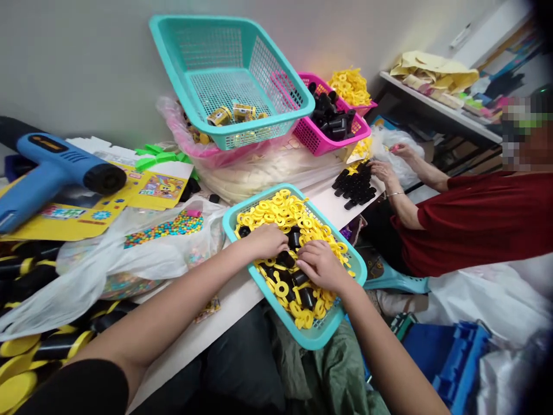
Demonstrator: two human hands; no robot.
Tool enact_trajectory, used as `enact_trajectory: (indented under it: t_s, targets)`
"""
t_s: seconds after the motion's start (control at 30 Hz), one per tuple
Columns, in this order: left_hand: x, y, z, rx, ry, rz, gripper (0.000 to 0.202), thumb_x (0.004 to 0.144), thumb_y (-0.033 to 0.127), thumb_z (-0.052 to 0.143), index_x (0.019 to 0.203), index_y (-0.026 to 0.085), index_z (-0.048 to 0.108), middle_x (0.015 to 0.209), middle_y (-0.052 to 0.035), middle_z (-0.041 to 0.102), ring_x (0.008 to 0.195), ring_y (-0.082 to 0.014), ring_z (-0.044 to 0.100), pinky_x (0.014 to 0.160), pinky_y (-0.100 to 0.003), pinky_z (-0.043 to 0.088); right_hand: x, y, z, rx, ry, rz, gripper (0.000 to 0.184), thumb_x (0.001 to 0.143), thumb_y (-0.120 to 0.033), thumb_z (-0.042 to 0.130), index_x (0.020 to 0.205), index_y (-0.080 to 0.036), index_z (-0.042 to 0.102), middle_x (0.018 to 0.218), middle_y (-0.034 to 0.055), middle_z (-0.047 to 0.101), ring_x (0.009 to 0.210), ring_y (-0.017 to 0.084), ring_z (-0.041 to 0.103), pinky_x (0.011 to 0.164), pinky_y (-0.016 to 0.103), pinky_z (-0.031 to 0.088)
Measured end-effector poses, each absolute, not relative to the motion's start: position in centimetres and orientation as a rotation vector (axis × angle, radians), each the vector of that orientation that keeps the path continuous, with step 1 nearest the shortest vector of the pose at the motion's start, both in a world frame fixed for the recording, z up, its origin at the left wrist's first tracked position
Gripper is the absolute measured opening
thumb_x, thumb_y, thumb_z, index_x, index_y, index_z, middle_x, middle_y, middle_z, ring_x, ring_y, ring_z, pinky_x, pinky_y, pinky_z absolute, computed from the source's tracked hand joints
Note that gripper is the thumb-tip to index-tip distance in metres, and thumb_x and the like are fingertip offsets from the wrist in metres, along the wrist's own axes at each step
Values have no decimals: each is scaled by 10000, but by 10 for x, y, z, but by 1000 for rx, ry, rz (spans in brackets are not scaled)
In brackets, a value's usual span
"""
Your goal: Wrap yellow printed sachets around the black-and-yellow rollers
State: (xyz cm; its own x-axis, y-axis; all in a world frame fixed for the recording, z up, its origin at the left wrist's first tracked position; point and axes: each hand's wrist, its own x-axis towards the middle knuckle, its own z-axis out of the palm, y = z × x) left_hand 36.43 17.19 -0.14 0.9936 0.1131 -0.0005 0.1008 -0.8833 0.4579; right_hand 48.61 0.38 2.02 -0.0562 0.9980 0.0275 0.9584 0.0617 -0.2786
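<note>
A turquoise basket [343, 324] sits at the table edge in front of me, holding many yellow ring-shaped plastic pieces [280, 288] and black cylinders [307, 298]. My left hand [268, 240] is down in the basket with its fingers curled in, next to a black cylinder [285, 259]. What its fingertips hold, if anything, is hidden. Close by on the right, my right hand [323, 264] reaches over the pieces, its fingers bent and close together. Its fingertips are near the same black cylinder, and I cannot make out what is between them.
Behind stands a larger turquoise basket [173, 75] with a few small printed containers. Pink baskets [309, 135] hold black cylinders and yellow pieces. A blue heat gun [56, 164] and a bag of colourful beads [164, 230] lie left. A co-worker [475, 225] handles black parts [354, 187] at right.
</note>
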Motion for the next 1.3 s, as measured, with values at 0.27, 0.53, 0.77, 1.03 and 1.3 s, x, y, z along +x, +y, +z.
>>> enact_trajectory:
  t_s: [0.27, 0.53, 0.77, 1.03, 1.3]
  targets:
    - [371, 176, -9, 2736, 128, 106, 195, 784, 329, 577, 714, 202, 707, 836, -91, 634, 882, -267, 555, 746, -364, 401, 489, 9, 21, -1845, -2157, 507, 346, 930, -351, 405, 717, -183, 620, 759, 48, 635, 798, 177, 545, 848, 365, 351]
    - [387, 175, -14, 2675, 101, 55, 98, 707, 208, 628, 701, 244, 719, 772, -47, 602, 803, -229, 571, 661, -314, 396, 490, 10, 16, -1830, -2148, 538, 376, 938, -356, 375, 693, -179, 599, 732, 51, 616, 769, 173, 541, 808, 354, 366]
    - [360, 195, 25, 2542, 288, 171, 203, 812, 313, 535, 824, 213, 711, 885, -37, 650, 859, -193, 587, 738, -274, 415, 480, 1, 26, -1807, -2125, 510, 283, 925, -331, 415, 833, -188, 641, 844, 61, 666, 850, 187, 579, 852, 363, 394]
    - [225, 210, 54, 2056, 750, -327, 252, 761, 423, 548, 644, 215, 628, 541, 92, 572, 559, -107, 505, 563, -198, 352, 502, -35, 18, -2212, -1223, -11, 316, 917, -348, 384, 1044, -183, 622, 1086, 116, 651, 1056, 243, 551, 973, 417, 376]
    - [240, 158, 48, 2512, 568, 29, 374, 844, 481, 466, 1068, 222, 614, 966, -63, 689, 820, -233, 635, 759, -337, 481, 440, -3, 10, -2600, -777, 530, 713, 898, -563, 285, 1474, -166, 146, 1542, 142, 104, 1399, 374, 60, 1090, 569, 108]
